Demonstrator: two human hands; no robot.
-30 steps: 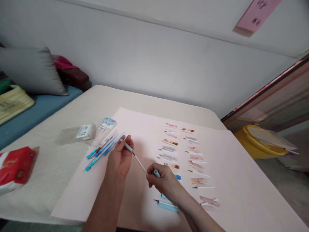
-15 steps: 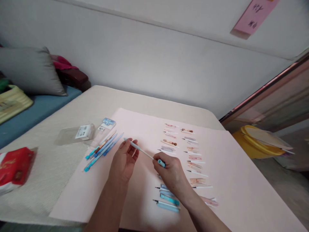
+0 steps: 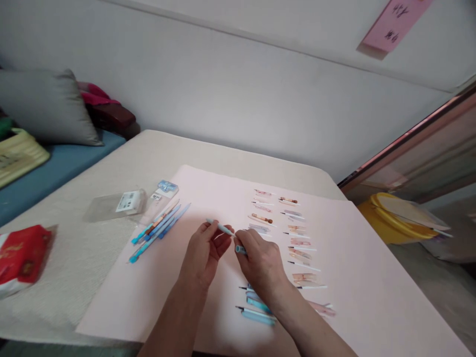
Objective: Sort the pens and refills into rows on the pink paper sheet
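My left hand [image 3: 204, 250] pinches a pale blue pen barrel [image 3: 222, 227] between thumb and fingers, its tip pointing up and left. My right hand [image 3: 260, 258] is closed close beside it, with a short light-blue pen part [image 3: 240, 250], open at its end, sticking out of the fist. The barrel's right end meets the right fingertips, which hide what they pinch there. Left of my hands lies a bunch of blue pens [image 3: 159, 230]. Under and past my right forearm, pen parts and white refills [image 3: 303, 264] lie in two columns.
A pink sheet [image 3: 122, 312] covers much of the table. At left are a clear plastic case [image 3: 107, 207], a packet with a blue label [image 3: 167, 187] and a red pack [image 3: 26, 258]. A yellow bin [image 3: 394, 223] stands off the right edge; a wall is behind.
Both hands have drawn closer together. The left moved right with the barrel, and the white refill that showed between the hands is now almost out of sight.
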